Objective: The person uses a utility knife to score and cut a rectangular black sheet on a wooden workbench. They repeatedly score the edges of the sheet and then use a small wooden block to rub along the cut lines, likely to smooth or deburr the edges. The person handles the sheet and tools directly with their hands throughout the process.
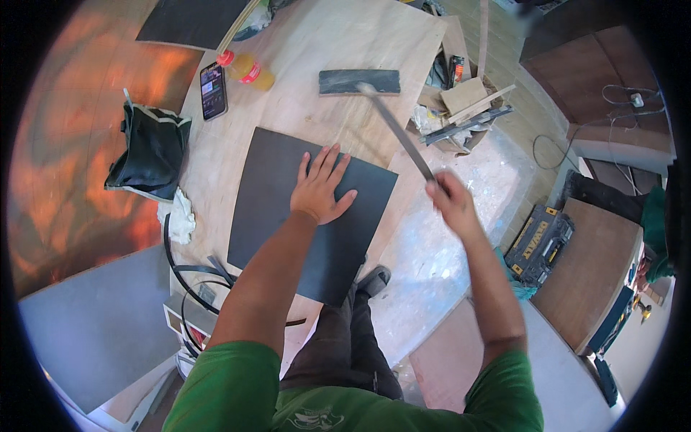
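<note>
My left hand lies flat with fingers spread on a dark grey rectangular panel, pressing it against the pale wooden tabletop. The panel's near corner sticks out past the table edge, over my legs. In my right hand, held off the table's right side, is a long flat metal file, its grip end inside my closed fingers. It slants up and left, and its pale, blurred tip overlaps a dark rectangular block beyond the panel. Whether tip and block touch, I cannot tell.
On the table are a phone and a drink bottle. A box of offcuts stands off the right edge. A black bag is at the left, black edging strips below it, and a tool case far right.
</note>
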Demonstrator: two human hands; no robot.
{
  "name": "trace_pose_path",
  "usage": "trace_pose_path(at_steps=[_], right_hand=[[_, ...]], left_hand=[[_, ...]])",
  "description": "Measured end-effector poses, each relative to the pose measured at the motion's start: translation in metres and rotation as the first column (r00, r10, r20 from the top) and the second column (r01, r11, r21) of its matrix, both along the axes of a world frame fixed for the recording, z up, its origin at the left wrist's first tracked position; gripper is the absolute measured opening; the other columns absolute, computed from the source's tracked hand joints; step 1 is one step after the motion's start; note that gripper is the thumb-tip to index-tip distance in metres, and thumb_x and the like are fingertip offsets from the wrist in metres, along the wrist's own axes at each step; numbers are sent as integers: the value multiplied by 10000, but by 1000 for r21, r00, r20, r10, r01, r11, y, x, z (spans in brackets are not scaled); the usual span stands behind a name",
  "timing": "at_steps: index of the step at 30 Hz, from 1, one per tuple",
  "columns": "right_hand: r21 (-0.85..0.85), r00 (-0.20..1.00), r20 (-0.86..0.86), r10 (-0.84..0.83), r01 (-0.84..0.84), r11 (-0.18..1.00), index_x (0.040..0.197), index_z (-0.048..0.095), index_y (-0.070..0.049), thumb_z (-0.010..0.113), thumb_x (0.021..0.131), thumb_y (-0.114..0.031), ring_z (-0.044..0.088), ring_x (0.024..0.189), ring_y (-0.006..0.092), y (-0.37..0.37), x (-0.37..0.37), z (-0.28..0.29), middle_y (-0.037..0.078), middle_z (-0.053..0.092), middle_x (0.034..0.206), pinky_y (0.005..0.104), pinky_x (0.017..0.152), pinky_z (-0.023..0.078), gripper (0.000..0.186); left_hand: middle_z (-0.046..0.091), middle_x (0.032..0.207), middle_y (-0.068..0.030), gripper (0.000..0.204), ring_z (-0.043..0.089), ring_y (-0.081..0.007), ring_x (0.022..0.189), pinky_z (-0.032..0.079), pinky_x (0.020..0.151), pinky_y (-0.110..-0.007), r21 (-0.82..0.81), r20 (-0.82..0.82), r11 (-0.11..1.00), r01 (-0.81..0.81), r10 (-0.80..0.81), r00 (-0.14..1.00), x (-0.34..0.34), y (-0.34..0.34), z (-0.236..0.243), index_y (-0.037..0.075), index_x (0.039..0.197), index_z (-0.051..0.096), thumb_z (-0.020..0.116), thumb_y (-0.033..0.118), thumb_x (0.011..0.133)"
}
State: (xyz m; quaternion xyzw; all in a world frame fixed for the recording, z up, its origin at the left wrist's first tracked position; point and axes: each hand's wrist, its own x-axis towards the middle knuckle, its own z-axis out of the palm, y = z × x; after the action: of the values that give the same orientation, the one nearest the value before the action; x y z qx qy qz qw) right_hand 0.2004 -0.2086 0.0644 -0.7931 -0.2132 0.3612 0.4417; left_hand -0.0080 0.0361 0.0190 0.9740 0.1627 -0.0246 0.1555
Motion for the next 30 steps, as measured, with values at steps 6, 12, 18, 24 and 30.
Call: trace_pose_path(at_steps=[6,12,18,24,30], right_hand=[[-325,588,-569,-575,481,814,1021,681,-96,725,940,-337,582,657,136,-126,-174,-48,19,617,734,293,620,478,258],[-120,691,-554,-465,486,866,995,639,-97,744,932,-376,539,508,94,-138,-260,-11,21,570,648,273,480,417,304],[-212,585,-680,-442,420,882,1068,610,-61,698,958,-271,586,551,169,-117,-261,10,66,561,671,336,480,445,253],[-253,577,-615,-537,500,828,1174,598,-48,671,927,-209,668,635,214,-140,-278,4,139,684,830,371,541,533,304],[-271,470,-607,-640,635,724,1156,628,-89,674,1005,-261,597,636,118,-176,-317,-18,11,619,798,277,553,511,234]], left_hand=[[516,1492,-198,704,437,-387,1412,259,1196,-558,12,56,996,90,-90,994,16,1,30,52,1408,578,720,433,833],[287,1684,-112,733,243,-327,1560,133,1264,-557,223,67,972,73,-89,994,-2,-11,-33,122,1617,319,462,519,1018],[277,1693,-62,715,233,-311,1563,136,1272,-539,325,57,941,92,-116,992,1,-5,-40,139,1625,300,436,513,1031],[383,1613,-210,687,347,-372,1500,227,1225,-544,191,235,965,180,-223,946,-3,2,-28,48,1560,413,573,431,1014],[406,1603,-177,701,341,-349,1502,204,1237,-526,185,184,972,144,-178,967,17,-6,-14,77,1548,433,613,444,979]])
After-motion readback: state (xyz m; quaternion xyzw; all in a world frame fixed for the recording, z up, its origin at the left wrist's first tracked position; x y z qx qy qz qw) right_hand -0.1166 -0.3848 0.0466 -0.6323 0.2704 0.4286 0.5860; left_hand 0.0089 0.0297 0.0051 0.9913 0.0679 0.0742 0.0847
